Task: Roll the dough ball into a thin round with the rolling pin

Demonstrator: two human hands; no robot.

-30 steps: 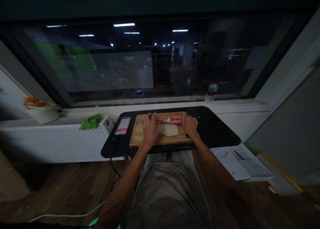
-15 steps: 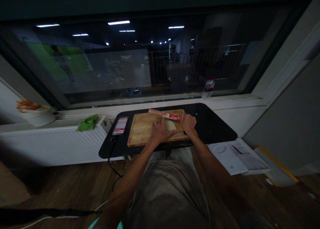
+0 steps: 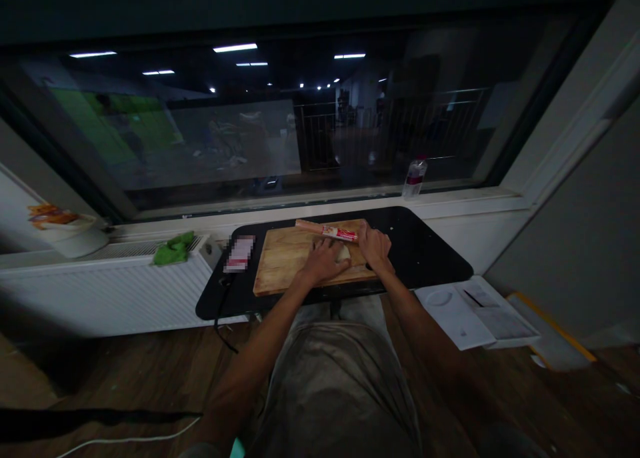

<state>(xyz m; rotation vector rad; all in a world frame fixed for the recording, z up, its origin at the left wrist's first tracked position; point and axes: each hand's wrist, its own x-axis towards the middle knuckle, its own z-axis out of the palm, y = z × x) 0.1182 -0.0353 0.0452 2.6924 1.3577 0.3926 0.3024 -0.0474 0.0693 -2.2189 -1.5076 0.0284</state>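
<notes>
A wooden board [image 3: 283,261] lies on a small black table [image 3: 425,255]. A pale piece of dough [image 3: 344,251] rests on the board's right part. My left hand [image 3: 324,261] lies over the dough with fingers spread, touching it. My right hand [image 3: 374,245] is closed on the right end of a wooden rolling pin [image 3: 327,230] with a red and white label. The pin lies slanted along the board's far edge, just beyond the dough.
A water bottle [image 3: 413,178] stands on the window sill behind the table. A green cloth [image 3: 173,248] lies on the white radiator [image 3: 100,291] at left, near a white bowl [image 3: 70,235]. Papers [image 3: 470,311] lie on the floor at right. A cable [image 3: 125,438] runs across the wooden floor.
My left hand has let go of the rolling pin's left end and moved right onto the dough. The pin now lies slanted at the board's far edge, held only by my right hand.
</notes>
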